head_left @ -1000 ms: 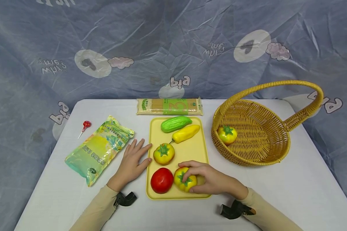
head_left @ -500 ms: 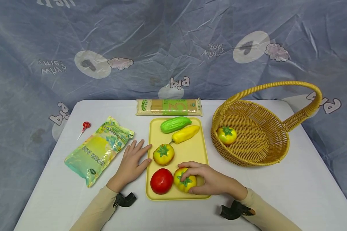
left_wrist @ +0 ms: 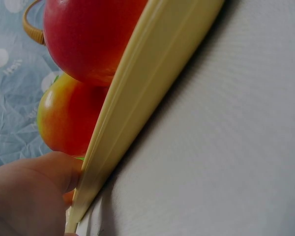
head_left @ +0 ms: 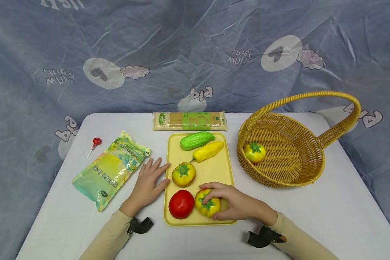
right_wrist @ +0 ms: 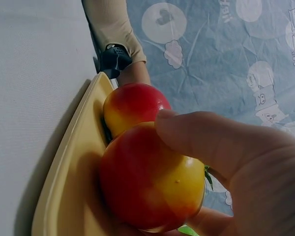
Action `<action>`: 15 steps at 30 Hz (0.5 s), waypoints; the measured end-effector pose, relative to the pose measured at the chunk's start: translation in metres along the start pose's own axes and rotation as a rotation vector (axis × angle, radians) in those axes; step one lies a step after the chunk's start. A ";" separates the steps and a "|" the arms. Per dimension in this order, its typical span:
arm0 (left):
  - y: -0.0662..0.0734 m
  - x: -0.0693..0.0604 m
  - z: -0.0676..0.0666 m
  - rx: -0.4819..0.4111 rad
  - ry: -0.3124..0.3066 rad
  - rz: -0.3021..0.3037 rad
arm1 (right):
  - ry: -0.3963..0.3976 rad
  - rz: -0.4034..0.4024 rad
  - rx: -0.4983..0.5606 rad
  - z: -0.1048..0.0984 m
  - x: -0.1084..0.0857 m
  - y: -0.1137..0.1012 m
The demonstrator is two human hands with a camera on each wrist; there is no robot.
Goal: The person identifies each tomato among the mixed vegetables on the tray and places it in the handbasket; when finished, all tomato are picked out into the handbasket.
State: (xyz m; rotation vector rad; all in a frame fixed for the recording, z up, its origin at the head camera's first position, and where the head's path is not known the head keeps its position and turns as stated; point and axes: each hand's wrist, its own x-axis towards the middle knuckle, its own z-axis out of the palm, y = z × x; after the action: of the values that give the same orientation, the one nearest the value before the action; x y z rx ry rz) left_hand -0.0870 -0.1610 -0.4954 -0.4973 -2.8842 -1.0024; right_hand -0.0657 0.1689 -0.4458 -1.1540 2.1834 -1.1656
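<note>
My right hand (head_left: 235, 202) grips a yellow-and-red tomato (head_left: 205, 208) with a green leafy top at the near right of the yellow tray (head_left: 211, 177). In the right wrist view the thumb presses that tomato's side. Beside it sits a round red fruit (head_left: 181, 204), and behind that another yellow tomato (head_left: 183, 174). A yellow pepper (head_left: 208, 151) and a green, bumpy cucumber-like vegetable (head_left: 197, 140) lie at the tray's far end. My left hand (head_left: 147, 183) lies with spread fingers at the tray's left edge; its thumb touches the rim in the left wrist view.
A wicker basket (head_left: 299, 180) with a tall handle stands at right, holding one tomato (head_left: 255, 152). Behind the tray lies a pack of noodles (head_left: 190, 121). On the left are a green-yellow plastic packet (head_left: 112, 169) and a red lollipop (head_left: 96, 141). A grey-blue cloth hangs behind the table.
</note>
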 end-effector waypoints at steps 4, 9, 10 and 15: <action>0.000 0.000 0.000 0.000 0.002 0.003 | 0.000 -0.003 -0.008 0.000 0.000 0.001; 0.000 0.000 0.000 -0.004 0.003 0.002 | -0.003 0.000 -0.011 0.000 0.000 0.001; 0.000 0.000 0.000 -0.004 0.003 0.002 | -0.003 0.002 -0.011 0.000 0.000 0.001; 0.000 0.000 0.000 0.001 0.011 0.006 | -0.004 0.006 -0.011 -0.001 0.000 -0.001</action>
State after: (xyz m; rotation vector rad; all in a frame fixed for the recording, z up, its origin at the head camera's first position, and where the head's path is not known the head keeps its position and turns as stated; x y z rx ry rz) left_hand -0.0865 -0.1608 -0.4955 -0.4992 -2.8717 -0.9995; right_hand -0.0658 0.1687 -0.4448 -1.1525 2.1915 -1.1494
